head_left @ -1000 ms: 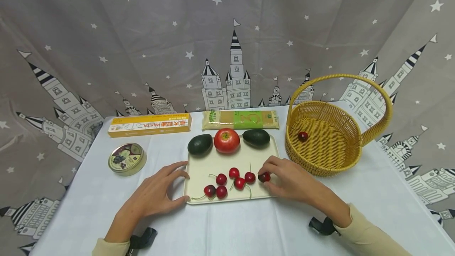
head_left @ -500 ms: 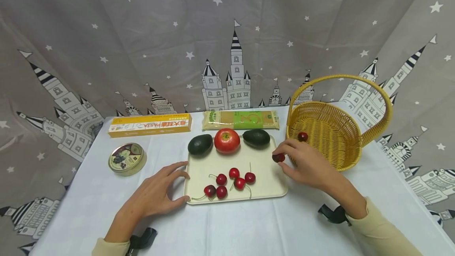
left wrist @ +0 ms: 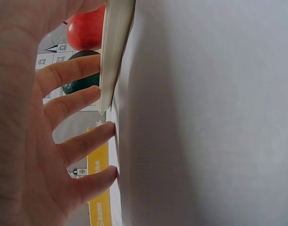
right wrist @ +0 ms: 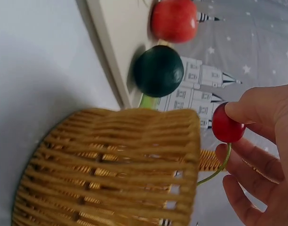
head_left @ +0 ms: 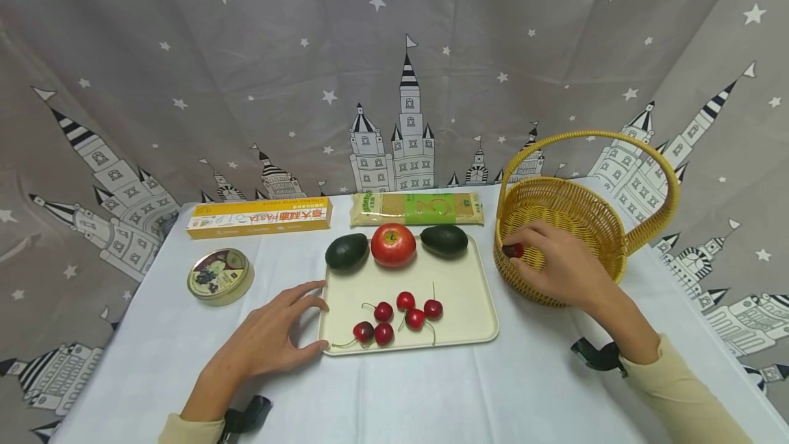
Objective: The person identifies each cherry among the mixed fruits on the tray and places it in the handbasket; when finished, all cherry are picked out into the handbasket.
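Note:
A dark red cherry with a green stem is pinched between thumb and fingers of my right hand, at the left rim of the wicker basket. In the right wrist view it hangs just above the rim. My left hand touches the left edge of the cream tray, fingers spread. On the tray's front part lie several cherries. Along its back sit a red apple-like fruit and two dark green avocados, one left and one right. The basket's inside is partly hidden by my right hand.
Behind the tray lie a yellow pasta box and a clear noodle packet with a green label. A round tin stands at the left. The basket's tall handle arches over it.
My right hand has lifted the cherry off the tray's right side and carried it right to the basket rim. My left hand stays at the tray's edge.

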A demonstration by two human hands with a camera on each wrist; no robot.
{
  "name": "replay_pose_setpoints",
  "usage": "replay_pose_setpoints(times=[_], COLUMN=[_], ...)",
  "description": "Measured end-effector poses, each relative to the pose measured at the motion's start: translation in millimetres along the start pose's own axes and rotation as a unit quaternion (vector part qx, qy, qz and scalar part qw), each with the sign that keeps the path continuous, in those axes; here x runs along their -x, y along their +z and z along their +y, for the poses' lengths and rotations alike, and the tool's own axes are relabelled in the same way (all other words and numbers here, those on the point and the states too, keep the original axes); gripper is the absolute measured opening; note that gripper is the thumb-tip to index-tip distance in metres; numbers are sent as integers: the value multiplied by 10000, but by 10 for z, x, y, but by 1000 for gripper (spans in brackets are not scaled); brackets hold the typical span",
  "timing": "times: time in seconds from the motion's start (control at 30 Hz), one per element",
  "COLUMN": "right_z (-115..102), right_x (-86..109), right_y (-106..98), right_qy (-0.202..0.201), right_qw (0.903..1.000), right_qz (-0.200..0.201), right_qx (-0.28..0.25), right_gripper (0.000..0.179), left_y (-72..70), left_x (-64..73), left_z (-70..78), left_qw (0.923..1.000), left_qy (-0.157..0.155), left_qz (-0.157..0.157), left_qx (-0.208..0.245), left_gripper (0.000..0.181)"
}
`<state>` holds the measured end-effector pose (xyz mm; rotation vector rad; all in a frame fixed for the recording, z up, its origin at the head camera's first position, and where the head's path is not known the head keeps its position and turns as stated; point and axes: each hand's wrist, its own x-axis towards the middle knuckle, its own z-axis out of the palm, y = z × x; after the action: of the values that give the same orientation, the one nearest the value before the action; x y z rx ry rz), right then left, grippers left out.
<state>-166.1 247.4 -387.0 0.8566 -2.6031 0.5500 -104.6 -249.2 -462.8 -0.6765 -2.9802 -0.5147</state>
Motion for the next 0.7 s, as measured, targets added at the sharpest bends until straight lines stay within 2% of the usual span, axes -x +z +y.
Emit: replay_pose_setpoints(times=[0.43,0.7], right_z=[243,409], right_x=[51,61], right_y=[14,92], right_qy=[449,747], right_qw=[9983,9941], right_qz=[-253,-611], right_qx=[259,493], right_gripper=[28,27], left_y=[-5,-9], left_x=[3,1], left_z=[-5,6], left_qw=[10000,10000], left_qy=[42,1], left_qz=[35,-27], left_qx=[24,21], left_gripper=[49,48])
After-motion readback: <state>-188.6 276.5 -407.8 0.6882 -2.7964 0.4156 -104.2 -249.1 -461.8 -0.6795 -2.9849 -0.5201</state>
